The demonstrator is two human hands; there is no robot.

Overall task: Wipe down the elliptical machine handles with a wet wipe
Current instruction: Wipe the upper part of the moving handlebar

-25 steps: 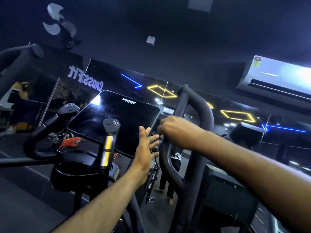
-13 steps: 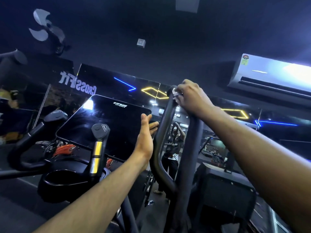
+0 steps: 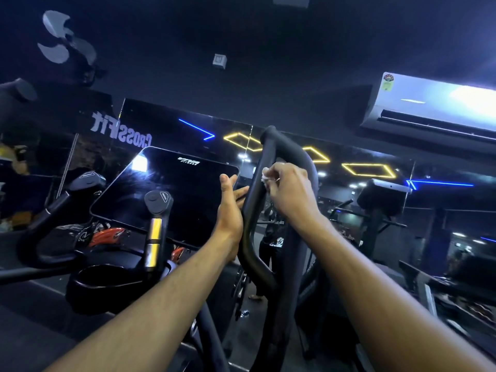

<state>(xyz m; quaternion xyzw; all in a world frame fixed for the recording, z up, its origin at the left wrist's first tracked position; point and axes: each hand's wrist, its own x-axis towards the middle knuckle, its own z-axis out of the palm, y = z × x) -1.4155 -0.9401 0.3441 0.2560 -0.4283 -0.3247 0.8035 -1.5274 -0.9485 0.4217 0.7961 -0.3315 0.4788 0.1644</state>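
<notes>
My right hand [image 3: 288, 191] pinches a white wet wipe [image 3: 265, 176] against the looped black handle [image 3: 291, 153] of the elliptical. My left hand [image 3: 230, 208], fingers straight, rests against the handle's inner bar beside the dark console screen [image 3: 171, 194]. An air conditioner [image 3: 434, 103] glows upper right.

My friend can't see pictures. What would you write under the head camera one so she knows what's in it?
A person's right hand presses a white wet wipe against a black looped elliptical handle, while the left hand rests open against the handle's left side. Behind sit a dark console screen and a dim gym with neon lights.
</notes>
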